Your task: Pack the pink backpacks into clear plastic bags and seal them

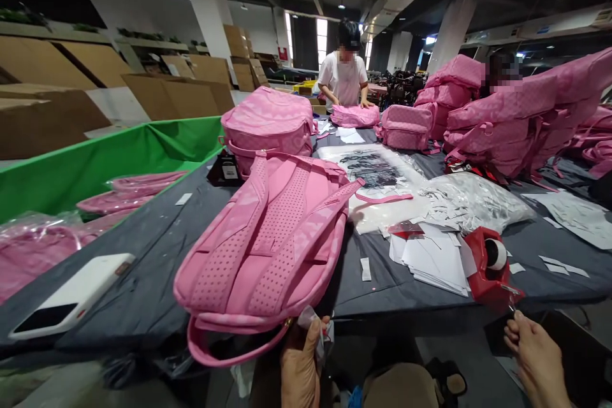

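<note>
A pink backpack [268, 248] lies on the table with its dotted shoulder straps facing up and its top handle hanging over the near edge. Beside that handle, my left hand [300, 366] is closed, pinching a crumpled translucent white wrapping piece [308, 317]. My right hand [538, 354] is closed in a pinch at the front of a red tape dispenser [482, 261], where a thin shiny end of tape [511, 299] meets the fingertips. Left of the dispenser is a stack of white paper sheets [433, 258].
A white phone-like device [71, 296] lies on the left. Behind are an upright pink backpack [268, 118], a plastic bag of small labels [473, 201] and piled pink bags [507, 115]. A green-lined bin [182, 137] borders the table. A co-worker [345, 73] handles a pink bag opposite.
</note>
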